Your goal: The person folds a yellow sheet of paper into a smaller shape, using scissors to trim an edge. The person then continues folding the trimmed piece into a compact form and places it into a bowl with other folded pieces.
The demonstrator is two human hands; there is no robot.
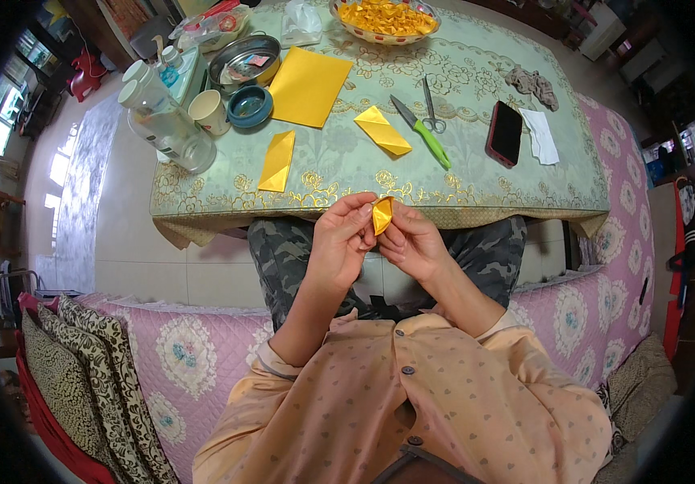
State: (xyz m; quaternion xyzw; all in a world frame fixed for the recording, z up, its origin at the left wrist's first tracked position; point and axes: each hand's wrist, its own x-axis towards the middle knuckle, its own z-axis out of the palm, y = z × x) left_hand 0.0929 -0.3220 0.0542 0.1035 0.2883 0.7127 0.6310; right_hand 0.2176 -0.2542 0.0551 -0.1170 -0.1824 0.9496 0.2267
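Between my two hands, just off the front edge of the table, is a small folded gold paper piece [382, 216], boat-like in shape. My left hand [346, 233] grips its left side with thumb and fingertips. On its other side, the thumb and fingers of my right hand [413, 242] hold it too. Two flat folded gold paper strips lie on the tablecloth beyond: one folded strip [276, 162] to the left, another folded strip [382, 130] nearer the middle. Behind them rests a stack of gold paper sheets [311, 86].
A green-handled knife [423, 133] and scissors [431, 106] lie right of centre, near a phone [505, 134] and a white tissue [539, 136]. Clear plastic bottles [172, 130], a paper cup [209, 113] and a blue bowl [249, 107] stand left. A basket [387, 40] of folded gold pieces sits at the back.
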